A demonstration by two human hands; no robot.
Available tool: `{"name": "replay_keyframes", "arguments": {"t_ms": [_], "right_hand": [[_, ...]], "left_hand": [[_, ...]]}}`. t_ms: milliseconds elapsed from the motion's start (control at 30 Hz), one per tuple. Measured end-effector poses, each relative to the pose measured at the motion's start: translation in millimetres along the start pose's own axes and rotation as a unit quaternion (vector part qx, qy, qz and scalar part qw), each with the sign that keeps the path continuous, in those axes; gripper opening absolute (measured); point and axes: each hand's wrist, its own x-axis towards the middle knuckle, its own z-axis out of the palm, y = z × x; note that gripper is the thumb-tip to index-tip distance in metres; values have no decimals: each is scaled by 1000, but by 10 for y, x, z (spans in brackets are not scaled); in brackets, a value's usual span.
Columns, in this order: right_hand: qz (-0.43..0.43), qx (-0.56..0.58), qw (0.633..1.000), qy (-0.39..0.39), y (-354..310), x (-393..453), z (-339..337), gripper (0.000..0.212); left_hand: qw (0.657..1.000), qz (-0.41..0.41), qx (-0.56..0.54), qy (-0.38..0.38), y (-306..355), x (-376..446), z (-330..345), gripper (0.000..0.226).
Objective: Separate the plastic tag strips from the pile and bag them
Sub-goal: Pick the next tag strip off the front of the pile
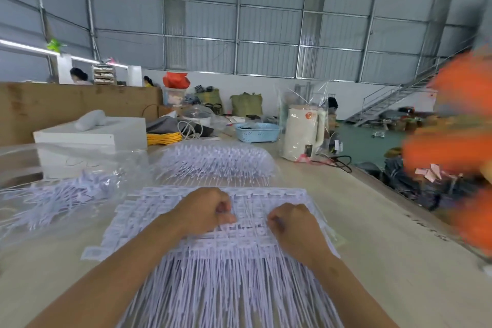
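Warehouse, pale surface [359, 210]: strip pile [221, 261] lies at near centre, bag [48, 194] of loose strips to its left. Left hand [206, 209] and right hand [291, 224] sit on pile, each grip curled, pinching strips, close together.

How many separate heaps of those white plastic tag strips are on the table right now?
3. One pile lies under both hands, the left hand and right hand pinching strips. A second heap sits behind it. A loose heap lies left in clear plastic, partly hidden.
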Motion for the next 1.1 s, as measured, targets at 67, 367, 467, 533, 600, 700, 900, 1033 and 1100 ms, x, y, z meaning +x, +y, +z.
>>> {"name": "replay_keyframes", "arguments": {"t_ms": [67,367,467,533,600,700,900,1033,1100], "right_hand": [[8,22,999,25,-8,9,36,21],[-5,23,999,46,1,38,33,22],[-1,25,998,49,11,48,23,25],[-6,25,999,46,-11,47,18,21],[-18,45,997,61,-27,31,5,16],[-30,77,990,111,-47,-21,-37,12],[-50,193,958,206,-139,-80,-184,11],[-32,204,963,170,-125,-107,-212,17],[-17,185,977,105,-127,-127,-201,13]], "left_hand": [[999,-10,-40,-12,1,66,-55,36],[995,-44,59,-71,31,721,8,55],[996,-28,63,-52,-2,775,28,53],[995,-3,91,-43,-7,776,-31,48],[995,22,99,-19,40,736,-140,44],[988,82,129,33,175,658,-395,39],[942,161,285,68,547,500,-909,39],[938,132,319,-24,617,401,-826,29],[948,104,296,-58,526,334,-650,25]]}}
